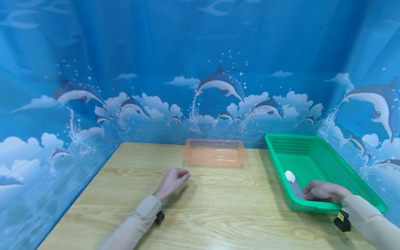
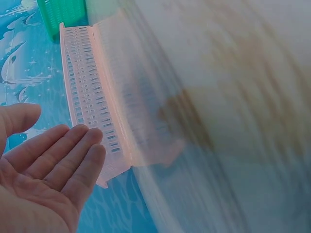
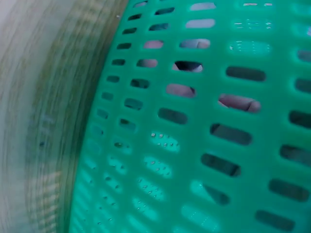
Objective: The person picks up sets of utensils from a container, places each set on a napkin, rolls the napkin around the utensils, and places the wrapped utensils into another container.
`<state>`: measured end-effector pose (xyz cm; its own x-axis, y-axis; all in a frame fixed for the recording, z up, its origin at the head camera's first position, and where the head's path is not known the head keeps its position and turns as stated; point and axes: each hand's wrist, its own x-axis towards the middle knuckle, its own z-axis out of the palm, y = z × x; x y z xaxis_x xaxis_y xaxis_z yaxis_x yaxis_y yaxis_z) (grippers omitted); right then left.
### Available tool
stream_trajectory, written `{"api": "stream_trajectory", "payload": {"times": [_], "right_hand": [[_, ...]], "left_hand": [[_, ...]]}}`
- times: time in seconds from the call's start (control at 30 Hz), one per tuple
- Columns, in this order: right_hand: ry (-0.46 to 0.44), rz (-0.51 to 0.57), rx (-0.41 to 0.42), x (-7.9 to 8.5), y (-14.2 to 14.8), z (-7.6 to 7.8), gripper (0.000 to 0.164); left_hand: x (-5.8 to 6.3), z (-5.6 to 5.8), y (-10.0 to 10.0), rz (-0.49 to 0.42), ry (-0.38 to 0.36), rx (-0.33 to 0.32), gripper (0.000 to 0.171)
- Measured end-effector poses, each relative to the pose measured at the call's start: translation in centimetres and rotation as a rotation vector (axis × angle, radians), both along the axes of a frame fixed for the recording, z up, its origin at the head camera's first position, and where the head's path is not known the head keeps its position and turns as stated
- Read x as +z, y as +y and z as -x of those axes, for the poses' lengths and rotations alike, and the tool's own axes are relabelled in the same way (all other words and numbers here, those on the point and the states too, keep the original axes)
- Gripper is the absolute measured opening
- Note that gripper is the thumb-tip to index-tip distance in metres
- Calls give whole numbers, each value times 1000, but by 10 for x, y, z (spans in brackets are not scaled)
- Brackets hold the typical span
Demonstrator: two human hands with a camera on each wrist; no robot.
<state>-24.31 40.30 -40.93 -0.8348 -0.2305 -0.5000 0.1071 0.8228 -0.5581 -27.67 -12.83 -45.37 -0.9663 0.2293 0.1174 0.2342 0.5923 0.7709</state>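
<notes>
My right hand (image 1: 325, 191) reaches over the near rim of the green basket (image 1: 343, 173). Its fingertips pinch the near end of a long grey object with a white oval end (image 1: 295, 187), whose exact kind cannot be told. That object leans along the basket's left wall, white end pointing away from me. In the right wrist view the slotted green wall (image 3: 194, 131) hides most of the hand; bits of fingers show through the slots. My left hand (image 1: 172, 182) hovers above the wooden table with relaxed fingers, holding nothing; the left wrist view shows its palm (image 2: 39, 194).
A pale orange plastic basket (image 1: 215, 163) stands at the table's back edge, left of the green one. The wooden table (image 1: 212, 205) fills the foreground. Blue curtains (image 1: 175, 45) printed with dolphins surround it at the back and sides.
</notes>
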Motion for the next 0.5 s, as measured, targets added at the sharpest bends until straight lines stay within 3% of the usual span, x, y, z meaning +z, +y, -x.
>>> {"api": "stream_trajectory", "payload": {"times": [0.1,0.27,0.4,0.5], "right_hand": [[1,7,36,-3,-1,0,35],[10,17,68,-5,-1,0,31],[24,14,27,-7,-1,-1,29],[79,-40,-7,-6,-2,-2,15]], "left_hand": [[1,0,0,3,-3,5,31],[1,0,0,3,-12,12,30],[2,-1,0,2,-23,10,29],[2,-1,0,-1,-30,10,29]]}}
